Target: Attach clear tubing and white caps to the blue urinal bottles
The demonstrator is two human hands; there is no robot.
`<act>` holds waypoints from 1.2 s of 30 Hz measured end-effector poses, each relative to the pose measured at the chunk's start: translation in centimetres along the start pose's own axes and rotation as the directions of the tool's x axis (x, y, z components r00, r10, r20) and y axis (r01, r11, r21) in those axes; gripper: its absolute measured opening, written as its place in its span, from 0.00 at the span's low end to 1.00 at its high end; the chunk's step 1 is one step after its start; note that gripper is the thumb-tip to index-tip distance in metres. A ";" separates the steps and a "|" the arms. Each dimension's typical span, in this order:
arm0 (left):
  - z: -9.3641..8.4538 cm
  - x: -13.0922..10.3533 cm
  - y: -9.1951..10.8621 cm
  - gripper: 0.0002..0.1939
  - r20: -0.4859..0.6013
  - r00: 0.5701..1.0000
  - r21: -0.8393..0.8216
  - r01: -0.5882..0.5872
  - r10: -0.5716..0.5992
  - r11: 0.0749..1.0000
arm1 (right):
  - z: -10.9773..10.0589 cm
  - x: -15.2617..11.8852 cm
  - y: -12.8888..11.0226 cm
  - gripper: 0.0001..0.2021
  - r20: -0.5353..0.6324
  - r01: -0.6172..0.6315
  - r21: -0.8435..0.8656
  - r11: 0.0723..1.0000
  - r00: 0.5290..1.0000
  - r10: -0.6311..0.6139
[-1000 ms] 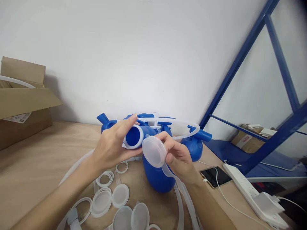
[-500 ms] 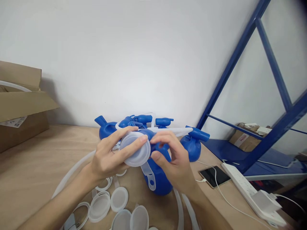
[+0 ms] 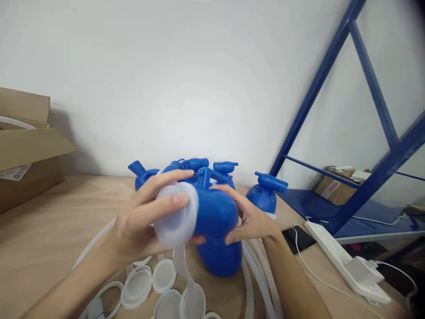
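Observation:
A translucent white cap (image 3: pixel 174 219) covers the left-facing end of a blue bottle (image 3: pixel 217 212), and its strap hangs down below. My left hand (image 3: pixel 139 217) is closed round the cap, fingers above and thumb side below. On the bottle's right end, my right hand (image 3: pixel 250 219) grips with fingers on top and thumb underneath. Another blue bottle body (image 3: pixel 221 259) shows beneath the held one. Several loose white caps (image 3: pixel 164 275) lie on the table in front.
More blue bottles (image 3: pixel 264 195) stand along the wall. White tubing (image 3: pixel 259 274) runs over the table (image 3: pixel 89 195). An open cardboard box (image 3: pixel 33 181) is at left; a phone (image 3: pixel 300 239), power strip (image 3: pixel 345 261) and blue metal frame (image 3: pixel 315 88) are at right.
The held bottle has turned sideways, its body now showing to the right of the cap. My right hand has moved onto its end. The strap now hangs straight down.

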State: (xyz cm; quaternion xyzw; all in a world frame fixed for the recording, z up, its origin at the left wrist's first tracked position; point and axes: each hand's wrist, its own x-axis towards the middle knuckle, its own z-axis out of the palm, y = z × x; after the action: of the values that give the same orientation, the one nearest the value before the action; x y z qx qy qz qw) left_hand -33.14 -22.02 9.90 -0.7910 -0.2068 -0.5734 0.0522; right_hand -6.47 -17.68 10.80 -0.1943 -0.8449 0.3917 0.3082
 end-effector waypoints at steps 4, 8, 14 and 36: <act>0.1 0.9 -0.4 0.30 0.079 0.997 0.018 -0.029 0.027 0.999 | 0.6 0.2 0.0 0.47 -0.128 -0.050 -0.002 0.999 0.990 0.049; 0.2 0.4 -0.4 0.31 0.142 0.982 -0.066 0.136 -0.125 0.989 | 1.1 0.3 -0.9 0.44 -0.230 -0.036 -0.232 0.972 0.973 -0.019; 0.8 0.1 -0.2 0.41 0.118 0.939 -0.192 0.340 -0.322 0.921 | 2.3 0.5 -0.9 0.42 -0.201 0.027 -0.554 0.832 0.965 -0.166; 2.4 -0.5 -2.5 0.50 0.310 0.725 -0.349 0.688 -0.615 0.636 | 0.9 0.9 1.9 0.30 -0.037 0.100 -0.887 0.451 0.958 -0.286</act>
State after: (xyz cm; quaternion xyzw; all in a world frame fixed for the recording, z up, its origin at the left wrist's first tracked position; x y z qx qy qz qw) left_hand -32.11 -19.16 8.25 -0.6961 -0.3467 -0.5182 -0.3560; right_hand -7.52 -16.52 9.24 -0.2615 -0.9100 -0.1533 0.2829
